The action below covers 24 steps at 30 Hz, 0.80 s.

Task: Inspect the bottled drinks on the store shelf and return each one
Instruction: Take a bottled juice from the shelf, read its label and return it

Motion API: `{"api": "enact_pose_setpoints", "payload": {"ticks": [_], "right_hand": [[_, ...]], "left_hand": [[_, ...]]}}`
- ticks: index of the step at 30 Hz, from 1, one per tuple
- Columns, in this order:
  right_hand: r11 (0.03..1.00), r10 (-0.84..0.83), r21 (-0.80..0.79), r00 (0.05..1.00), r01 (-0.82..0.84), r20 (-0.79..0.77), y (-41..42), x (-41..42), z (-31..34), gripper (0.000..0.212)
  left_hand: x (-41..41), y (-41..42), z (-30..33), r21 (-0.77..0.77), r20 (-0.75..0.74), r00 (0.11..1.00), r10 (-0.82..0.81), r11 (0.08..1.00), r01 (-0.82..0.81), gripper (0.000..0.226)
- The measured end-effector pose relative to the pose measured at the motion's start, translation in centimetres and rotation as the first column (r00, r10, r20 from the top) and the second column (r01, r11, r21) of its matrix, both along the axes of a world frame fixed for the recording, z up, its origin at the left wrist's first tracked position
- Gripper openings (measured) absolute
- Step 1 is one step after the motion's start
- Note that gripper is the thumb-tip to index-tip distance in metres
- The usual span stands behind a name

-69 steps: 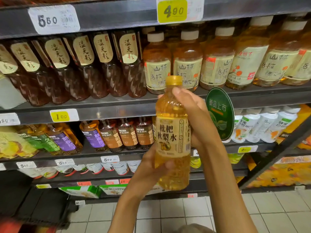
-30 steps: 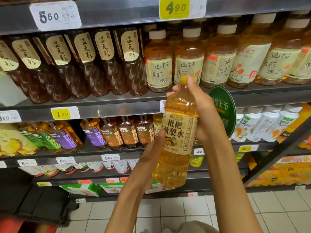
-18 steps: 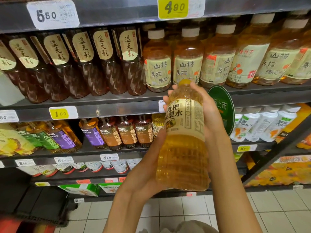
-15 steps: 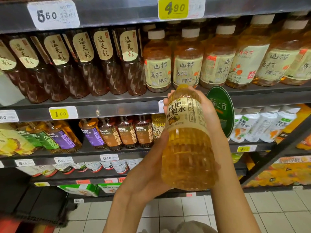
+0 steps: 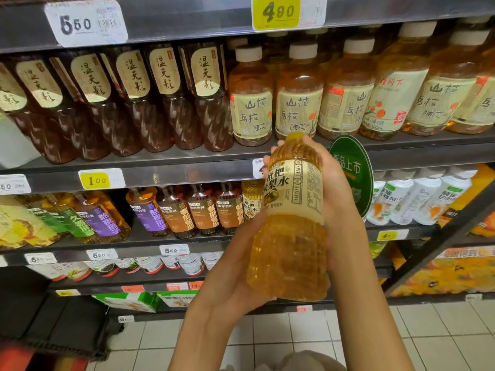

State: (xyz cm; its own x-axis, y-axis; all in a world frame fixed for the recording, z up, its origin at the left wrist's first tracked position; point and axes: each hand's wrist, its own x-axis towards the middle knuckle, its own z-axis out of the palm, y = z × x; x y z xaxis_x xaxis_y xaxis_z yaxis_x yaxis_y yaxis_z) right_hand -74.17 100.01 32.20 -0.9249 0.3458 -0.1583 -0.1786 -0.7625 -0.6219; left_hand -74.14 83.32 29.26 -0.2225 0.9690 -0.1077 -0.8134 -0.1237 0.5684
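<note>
The bottle (image 5: pixel 290 218) is clear plastic full of golden-yellow liquid, with a yellow cap, ribbed walls above and below, and a cream paper label printed with dark characters and a small fruit picture. It is held in the air in front of the shelves, tilted so its base comes toward the camera and its cap points up toward the front edge of the upper shelf (image 5: pixel 187 174). The left hand (image 5: pixel 235 266) cups the lower body from the left, palm against the plastic and fingers curled round behind it. The right hand (image 5: pixel 334 183) grasps the label and shoulder from the right, fingertips showing past the neck.

Behind the cap, on the upper shelf, stand round amber bottles (image 5: pixel 250 95) with white caps and pale labels; to their left is a row of dark reddish bottles (image 5: pixel 171 103) with twisted glossy bodies and oval tan labels. On the shelf below, small brown bottles (image 5: pixel 201 207) with orange labels stand beside a matching yellow bottle (image 5: pixel 251 199). A green oval sign (image 5: pixel 353 170) sticks out from the shelf edge just behind the right hand. White bottles (image 5: pixel 417 199) lean at the right. Yellow and white price tags (image 5: pixel 276 12) are clipped along the grey metal edges. The floor (image 5: pixel 428 333) is pale square tile.
</note>
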Motion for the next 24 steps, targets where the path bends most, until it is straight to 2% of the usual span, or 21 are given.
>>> {"api": "enact_pose_setpoints", "payload": {"ticks": [2, 4, 6, 7, 9, 11, 15, 18, 19, 22, 24], "right_hand": [[0.999, -0.023, 0.047, 0.997, 0.026, -0.071, 0.0, 0.3, 0.4, 0.032], [0.979, -0.094, 0.172, 0.991, 0.11, -0.095, 0.1, 0.7, 0.7, 0.03], [0.937, -0.16, 0.285, 0.974, 0.201, -0.16, 0.1, 1.1, 0.9, 0.029], [0.908, -0.185, 0.342, 0.965, 0.241, -0.187, -0.1, 1.3, 1.2, 0.028], [0.865, -0.17, 0.427, 0.954, 0.265, -0.247, -0.4, 1.7, 1.5, 0.028], [0.847, -0.15, 0.46, 0.95, 0.267, -0.274, -0.8, 2.0, 1.8, 0.03], [0.738, -0.133, 0.639, 0.976, 0.215, -0.175, -0.8, 2.3, 2.3, 0.035], [0.7, -0.105, 0.701, 0.991, 0.134, -0.085, -1.0, 2.4, 2.3, 0.05], [0.704, -0.094, 0.698, 0.992, 0.128, -0.087, -1.1, 2.4, 2.2, 0.048], [0.724, -0.114, 0.665, 0.983, 0.182, -0.145, -1.4, 2.4, 1.8, 0.024], [0.72, -0.123, 0.655, 0.971, 0.229, -0.203, -1.4, 2.5, 1.8, 0.021]], "left_hand": [[-0.1, -0.1, -0.2, 0.0, -0.073, 0.997, -0.014, 1.0, 0.014, 0.067], [-0.6, -0.1, -0.7, -0.136, -0.158, 0.986, 0.053, 0.988, -0.074, 0.071], [-1.2, 0.0, -0.9, -0.253, -0.353, 0.932, 0.079, 0.951, -0.177, 0.085], [-1.2, 0.1, -0.6, -0.286, -0.48, 0.875, 0.056, 0.934, -0.216, 0.085], [-1.1, 0.1, -0.3, -0.317, -0.621, 0.783, 0.011, 0.911, -0.265, 0.068], [-1.2, -0.1, -0.8, -0.33, -0.655, 0.754, 0.044, 0.881, -0.339, 0.055], [-0.8, 0.1, -1.4, -0.203, -0.748, 0.65, 0.131, 0.888, -0.413, 0.05], [-1.1, 0.9, -1.4, -0.118, -0.827, 0.52, 0.216, 0.836, -0.535, 0.052], [-1.3, 1.2, -1.5, -0.086, -0.844, 0.479, 0.244, 0.818, -0.569, 0.055], [-1.3, 1.7, -1.7, -0.006, -0.878, 0.385, 0.285, 0.797, -0.604, 0.06], [-1.2, 2.0, -1.9, 0.017, -0.904, 0.329, 0.272, 0.792, -0.61, 0.068]]}}
